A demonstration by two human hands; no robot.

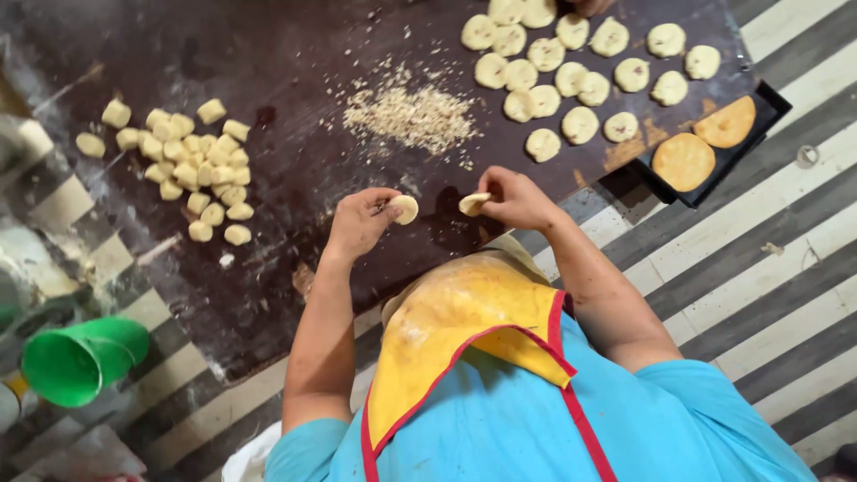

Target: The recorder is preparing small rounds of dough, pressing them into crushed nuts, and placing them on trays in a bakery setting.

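At the near edge of the dark surface [295, 80], the left hand [360, 223] pinches a small round of dough [404, 209] at its fingertips, and the right hand [516, 198] has its grip curled around a second dough piece [473, 203], both held just above the wood, likely for shaping. Cut dough lumps [196, 165] lie heaped to the left, crumbs [412, 116] in the middle, filled rounds [571, 76] in rows to the right beside a black tray [759, 112] with two baked discs [705, 143]. A green funnel [80, 359] lies over the striped floor [786, 259]

top dough rounds [522, 11] edge-cropped
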